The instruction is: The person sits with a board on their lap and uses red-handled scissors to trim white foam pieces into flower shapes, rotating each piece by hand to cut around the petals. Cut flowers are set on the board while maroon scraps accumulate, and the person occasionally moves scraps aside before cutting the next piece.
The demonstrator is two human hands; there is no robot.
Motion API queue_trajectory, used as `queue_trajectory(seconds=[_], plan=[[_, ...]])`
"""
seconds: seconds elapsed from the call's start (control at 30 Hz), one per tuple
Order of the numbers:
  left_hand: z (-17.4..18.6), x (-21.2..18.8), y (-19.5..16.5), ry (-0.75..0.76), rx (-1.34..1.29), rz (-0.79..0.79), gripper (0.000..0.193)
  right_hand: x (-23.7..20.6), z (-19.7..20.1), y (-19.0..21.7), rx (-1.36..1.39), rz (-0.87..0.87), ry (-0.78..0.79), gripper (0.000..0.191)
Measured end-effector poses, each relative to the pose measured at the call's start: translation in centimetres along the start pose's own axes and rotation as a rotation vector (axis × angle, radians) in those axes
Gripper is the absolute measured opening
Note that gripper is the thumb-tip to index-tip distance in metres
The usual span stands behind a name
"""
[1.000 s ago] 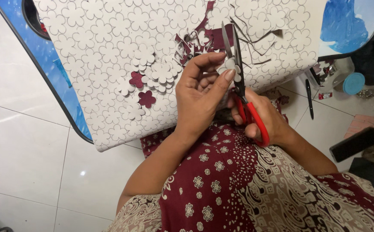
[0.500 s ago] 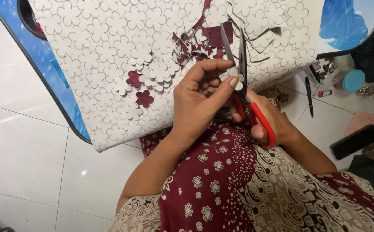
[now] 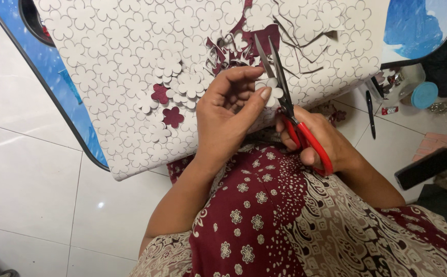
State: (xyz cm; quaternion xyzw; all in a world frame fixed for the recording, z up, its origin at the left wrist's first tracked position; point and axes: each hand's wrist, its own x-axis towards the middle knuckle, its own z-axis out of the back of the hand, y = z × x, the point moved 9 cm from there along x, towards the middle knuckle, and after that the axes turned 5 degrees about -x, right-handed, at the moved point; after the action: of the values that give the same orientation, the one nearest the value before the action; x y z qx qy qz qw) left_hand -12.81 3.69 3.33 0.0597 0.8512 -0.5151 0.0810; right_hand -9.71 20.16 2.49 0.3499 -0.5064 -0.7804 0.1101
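Observation:
My left hand (image 3: 228,115) pinches a small white paper flower (image 3: 270,91) between thumb and fingers. My right hand (image 3: 321,141) grips red-handled scissors (image 3: 290,110), whose blades point up and away and straddle the flower's edge. Both hands hover over a large white sheet printed with flower outlines (image 3: 131,61), which lies on a low blue table and hangs toward my lap. Several cut-out white flowers (image 3: 182,84) are piled on the sheet left of my left hand, with two dark red flowers (image 3: 172,117) beside them.
The blue table's dark rim (image 3: 64,110) runs diagonally at left over white floor tiles. A black pen (image 3: 370,113), a blue-lidded jar (image 3: 423,95) and small clutter lie on the floor at right, with a black phone (image 3: 423,168) nearer. My patterned maroon clothing fills the bottom.
The scissors have shifted slightly and the blades have spread a little around the small flower. My left hand has turned the flower between its fingers.

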Motion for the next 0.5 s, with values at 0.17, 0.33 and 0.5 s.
queue_trajectory(seconds=[0.17, 0.33, 0.5], plan=[[0.6, 0.1, -0.2, -0.025, 0.018, 0.002, 0.028, -0.1, 0.0, 0.1, 0.012, 0.005, 0.029, 0.108], [1.1, 0.4, -0.2, -0.033, -0.044, 0.003, 0.029, -0.1, 0.2, 0.2, -0.045, 0.014, 0.024, 0.104], [1.7, 0.5, -0.4, -0.046, -0.016, -0.039, 0.030, -0.2, 0.4, 0.5, -0.071, 0.022, 0.030, 0.101]])
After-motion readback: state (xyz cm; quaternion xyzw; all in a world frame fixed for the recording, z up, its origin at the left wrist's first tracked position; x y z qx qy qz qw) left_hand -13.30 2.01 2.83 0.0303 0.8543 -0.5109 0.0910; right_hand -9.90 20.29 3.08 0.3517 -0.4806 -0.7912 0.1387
